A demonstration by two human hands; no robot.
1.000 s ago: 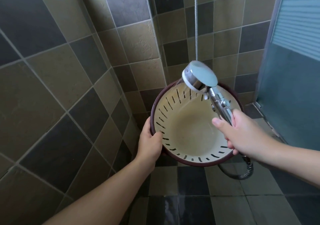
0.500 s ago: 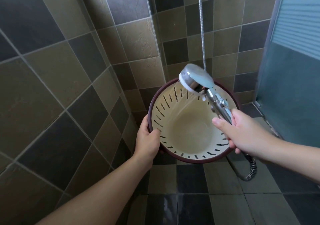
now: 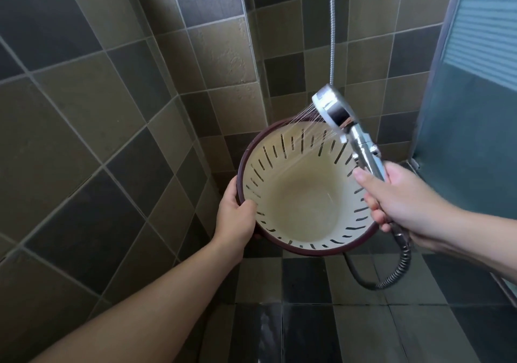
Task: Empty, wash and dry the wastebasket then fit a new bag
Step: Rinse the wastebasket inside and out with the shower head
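A round wastebasket (image 3: 302,203), cream inside with dark slots and a maroon rim, is tilted with its mouth toward me. My left hand (image 3: 236,217) grips its left rim, thumb inside. My right hand (image 3: 402,200) holds the chrome handle of a shower head (image 3: 334,108) at the basket's upper right. Fine jets of water spray from the head down and left into the basket. The basket holds no rubbish.
Brown and dark tiled walls (image 3: 112,139) meet in a corner behind the basket. The shower's metal hose (image 3: 391,276) loops below my right hand and another stretch hangs down the wall. A frosted glass door (image 3: 472,111) stands at the right. The tiled floor is wet.
The shower head has moved right and turned, so it now sprays leftward into the basket. The basket has shifted slightly and my left hand keeps its hold on the rim.
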